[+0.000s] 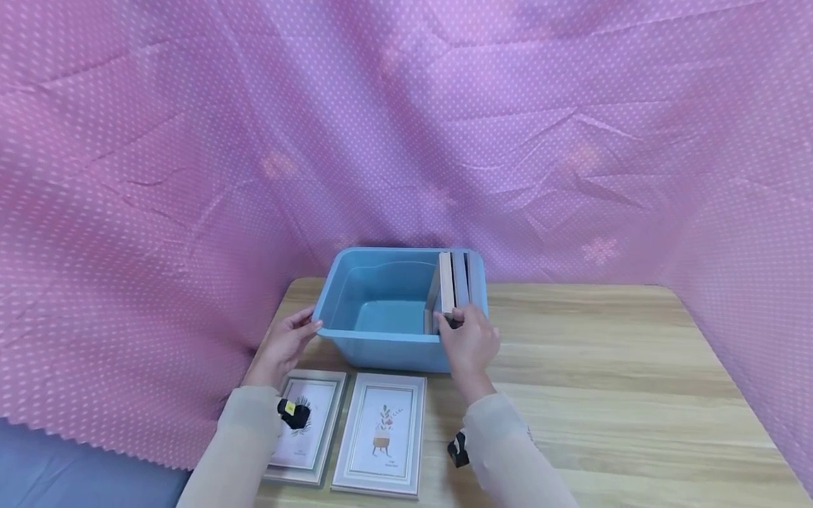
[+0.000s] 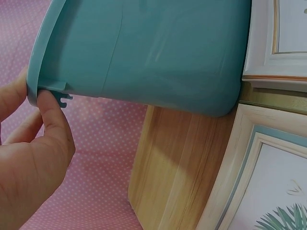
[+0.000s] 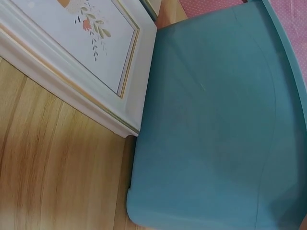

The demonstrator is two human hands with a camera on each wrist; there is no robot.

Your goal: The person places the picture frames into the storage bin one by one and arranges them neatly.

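A blue plastic tub (image 1: 381, 352) stands on the table. My left hand (image 1: 287, 347) pinches its rim at the front left corner, thumb and fingers on either side in the left wrist view, where the tub wall (image 2: 163, 52) slopes away. Several picture frames stand on edge along the tub's right end. My right hand (image 1: 471, 344) reaches over the front rim and grips the near end of the leftmost standing picture frame (image 1: 447, 282), thumb on its left side. The right wrist view shows only the tub's outer wall (image 3: 211, 120), not the hand.
Two framed prints lie face up before the tub: one with a potted plant (image 1: 381, 434), one with a spiky green plant (image 1: 311, 423) partly under my left wrist. Wooden tabletop (image 1: 610, 381) extends to the right. A pink dotted cloth (image 1: 406, 127) hangs behind and on both sides.
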